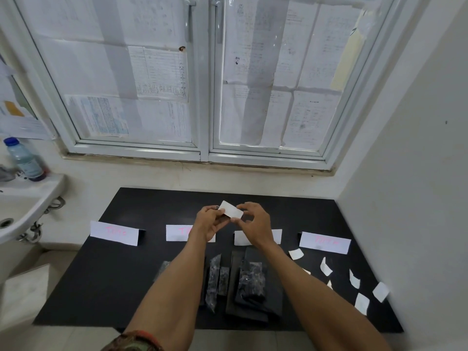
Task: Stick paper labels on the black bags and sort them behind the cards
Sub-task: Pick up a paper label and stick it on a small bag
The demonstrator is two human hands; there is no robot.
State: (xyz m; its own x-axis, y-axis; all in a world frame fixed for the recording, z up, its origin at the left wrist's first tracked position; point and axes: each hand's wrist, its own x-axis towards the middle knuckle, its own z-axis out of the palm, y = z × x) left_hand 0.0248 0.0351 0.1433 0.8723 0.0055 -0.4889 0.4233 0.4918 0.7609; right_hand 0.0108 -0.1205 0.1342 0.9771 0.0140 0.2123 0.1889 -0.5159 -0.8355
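Both hands pinch one paper label [231, 212] at frame centre: left hand [209, 221] on its left end, right hand [253, 220] on its right; the black bags [250, 279] lie below.

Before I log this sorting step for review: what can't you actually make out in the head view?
- Pink writing on the cards: too faint and blurred to read.
- The two middle cards: partly covered by the left hand and right hand.
- White label: whether a black bag is behind it is unclear.
- Black bags: count unclear, overlapping, crossed by forearms.
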